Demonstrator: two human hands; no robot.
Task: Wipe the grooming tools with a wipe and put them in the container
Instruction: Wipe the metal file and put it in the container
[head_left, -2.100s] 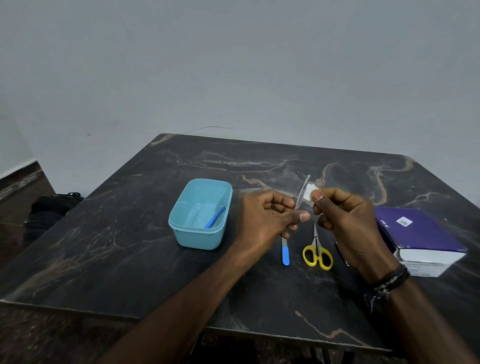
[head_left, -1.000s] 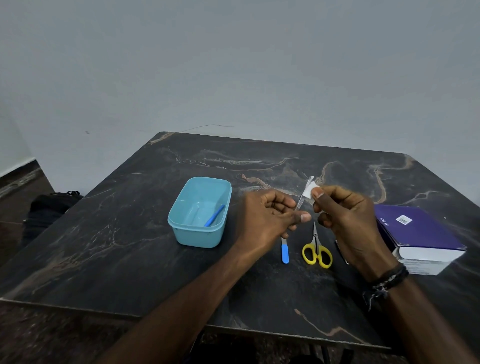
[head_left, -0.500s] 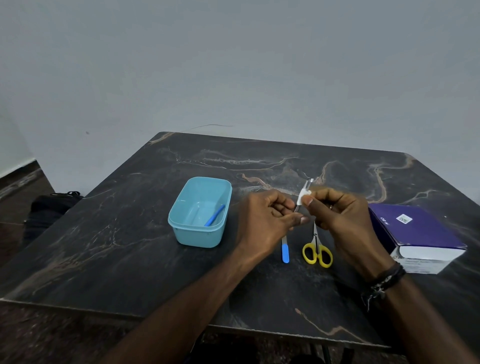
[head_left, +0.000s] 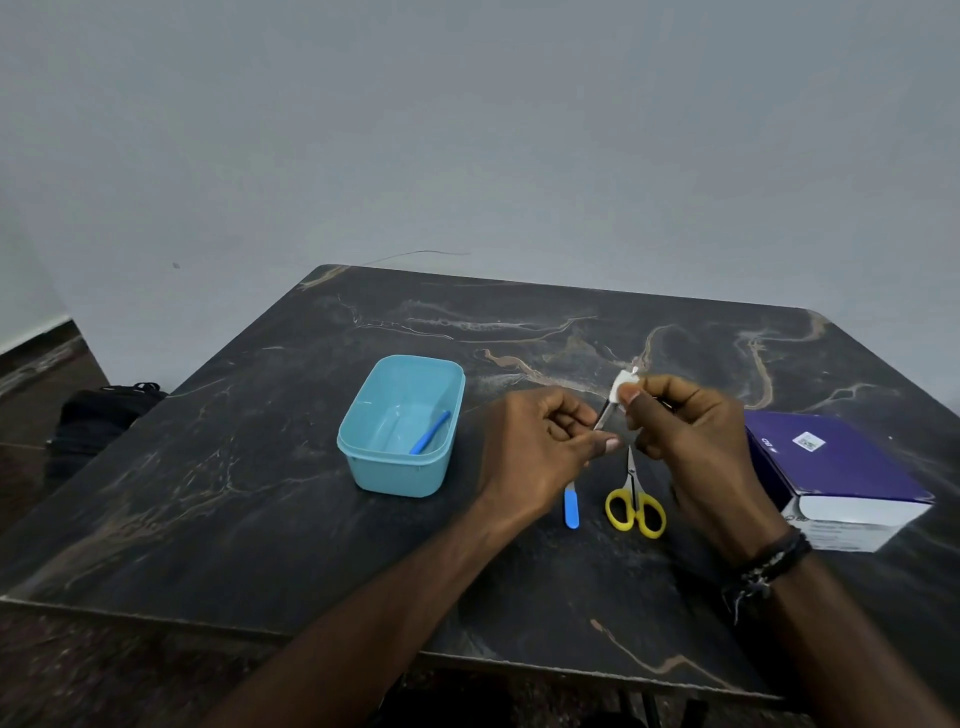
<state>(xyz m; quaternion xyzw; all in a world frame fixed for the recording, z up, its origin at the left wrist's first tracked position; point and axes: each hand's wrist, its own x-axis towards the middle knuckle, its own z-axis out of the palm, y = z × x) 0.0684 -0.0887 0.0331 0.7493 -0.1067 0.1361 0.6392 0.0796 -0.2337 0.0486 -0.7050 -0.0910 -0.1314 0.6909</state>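
Dark marbled table bears rounded turquoise plastic container, yellow-looped scissors.

Bare desk lies open to the left of the blue container and along the near edge. The far half of the desk is also free. The container's mouth is open, with one blue tool leaning inside. Near the middle lie a blue-handled tool and yellow scissors, close together. A purple box blocks the right side.
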